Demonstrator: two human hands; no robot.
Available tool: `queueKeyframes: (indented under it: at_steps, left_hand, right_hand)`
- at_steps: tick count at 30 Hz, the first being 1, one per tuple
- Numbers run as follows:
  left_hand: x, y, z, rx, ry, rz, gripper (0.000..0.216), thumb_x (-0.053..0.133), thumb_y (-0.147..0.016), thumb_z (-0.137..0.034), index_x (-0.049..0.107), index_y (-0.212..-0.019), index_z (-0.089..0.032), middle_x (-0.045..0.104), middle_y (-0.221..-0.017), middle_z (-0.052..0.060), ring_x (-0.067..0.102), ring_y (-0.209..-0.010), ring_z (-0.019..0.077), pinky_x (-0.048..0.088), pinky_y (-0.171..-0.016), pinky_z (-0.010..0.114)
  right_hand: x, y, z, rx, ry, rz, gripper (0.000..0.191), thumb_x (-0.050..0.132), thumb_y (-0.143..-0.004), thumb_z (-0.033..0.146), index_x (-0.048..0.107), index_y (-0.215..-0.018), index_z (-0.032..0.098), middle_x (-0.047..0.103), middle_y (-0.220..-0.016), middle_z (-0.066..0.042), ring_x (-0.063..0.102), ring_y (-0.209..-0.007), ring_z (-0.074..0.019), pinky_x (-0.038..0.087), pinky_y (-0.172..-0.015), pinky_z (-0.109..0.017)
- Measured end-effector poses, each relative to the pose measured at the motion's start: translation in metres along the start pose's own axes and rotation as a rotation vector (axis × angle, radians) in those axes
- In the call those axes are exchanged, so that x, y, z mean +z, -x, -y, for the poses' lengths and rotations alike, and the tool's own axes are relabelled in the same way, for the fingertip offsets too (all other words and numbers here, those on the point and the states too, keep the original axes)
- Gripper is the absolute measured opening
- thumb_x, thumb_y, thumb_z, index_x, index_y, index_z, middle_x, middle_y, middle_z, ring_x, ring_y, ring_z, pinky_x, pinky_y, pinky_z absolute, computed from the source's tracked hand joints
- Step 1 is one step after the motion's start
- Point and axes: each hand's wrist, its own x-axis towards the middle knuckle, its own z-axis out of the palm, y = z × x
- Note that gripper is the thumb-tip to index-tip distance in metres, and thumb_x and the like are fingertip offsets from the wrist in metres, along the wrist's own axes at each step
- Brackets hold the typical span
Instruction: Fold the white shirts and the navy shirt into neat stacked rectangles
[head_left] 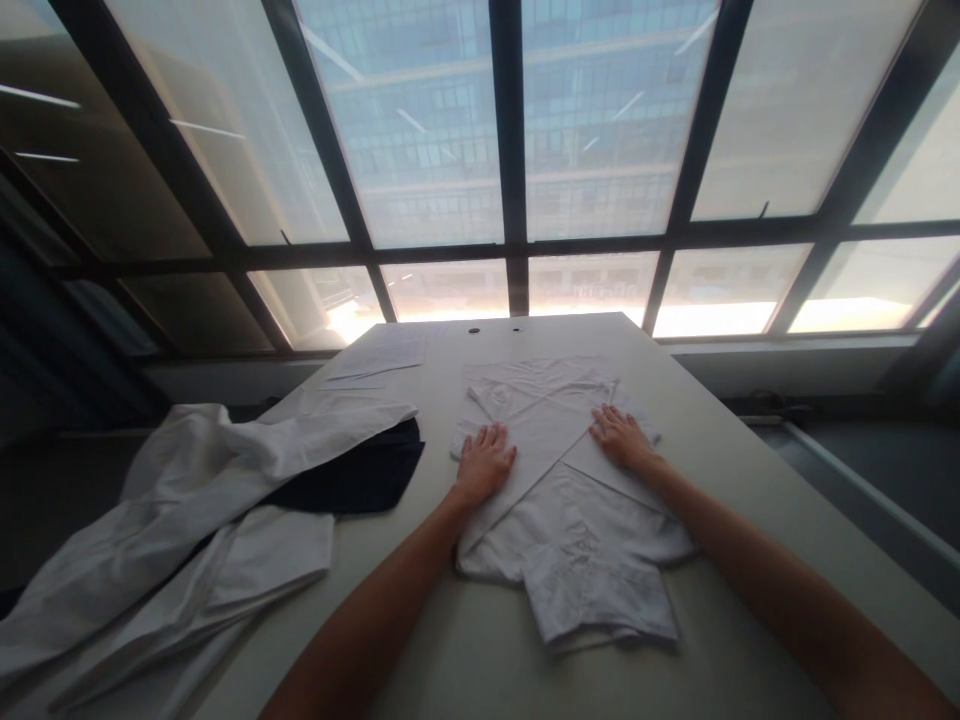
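Shirt (577, 530) lies flat on bench (465, 640), sleeves folded across; left grip (486, 458) & right grip (619, 437) both spread, palms flat, prob. pinning folds down.

The left arm (375, 620) and the right arm (757, 570) are bare and reach far forward. The left hand (486, 462) lies flat, palm down, fingers spread a little. The right hand (621, 438) lies flat too, a bit farther away.

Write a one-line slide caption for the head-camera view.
Left hand and right hand lie flat on a partly folded white shirt on a pale table, white garments and dark cloth alongside.
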Motion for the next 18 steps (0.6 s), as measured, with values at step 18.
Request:
queueKeyframes:
  at_steps: [18]
  left_hand:
    - [-0.038, 0.042, -0.002, 0.091, 0.081, -0.064, 0.057, 0.039, -0.102, -0.043, 0.040, -0.151, -0.014, 0.039, -0.155, 0.014, 0.025, -0.147, 0.0347, 0.011, -0.119, 0.060]
  right_hand:
    - [0.000, 0.033, -0.061, -0.195, -0.269, -0.258, 0.053, 0.041, -0.097, 0.037, 0.051, -0.142, 0.013, 0.042, -0.153, -0.016, 0.035, -0.144, -0.0254, 0.029, -0.118, -0.045]
